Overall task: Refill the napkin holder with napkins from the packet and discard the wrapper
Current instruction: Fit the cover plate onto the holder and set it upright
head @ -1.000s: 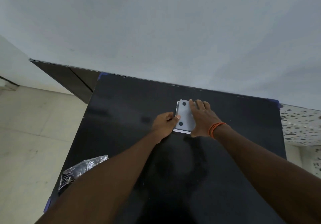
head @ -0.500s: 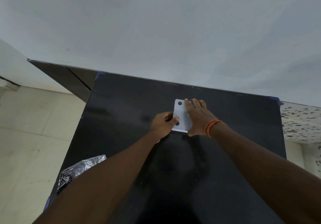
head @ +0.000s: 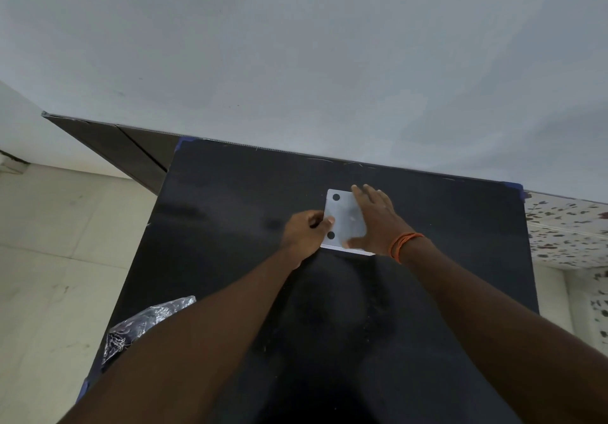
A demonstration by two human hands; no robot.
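- Napkin holder (head: 345, 218): flat pale grey plate w/ two dark round holes along its left side; lies on the black desk (head: 230, 226), in the far half, roughly mid-width. A thin white edge shows under the plate's near side; cannot tell if this is napkins or the holder base.
- Left hand (head: 304, 234): at the holder's left edge, between the two holes. Fingers curled together, thumb tip on top of the plate; cannot tell how much of the edge is actually pinched.
- Right hand (head: 378, 219): laid flat, palm down, on the holder's right portion. Fingers extended and slightly spread, tips reaching the holder's far edge; pressing on top, not wrapped around it.
- Orange thread band (head: 403, 244): on the right wrist, just near-right of the holder.
- Wrapper (head: 144, 323): crumpled clear plastic w/ dark print, on the desk well apart from the holder, at the near-left edge; partly hidden behind the left forearm.
- Blue tape (head: 516, 188): on the desk's far-right corner, right of the holder; a similar piece at the far-left corner.
- Wall (head: 296, 62): plain pale surface beyond the holder, meeting the desk's far edge.
- Floor (head: 49, 242): light tiles, left of the desk.
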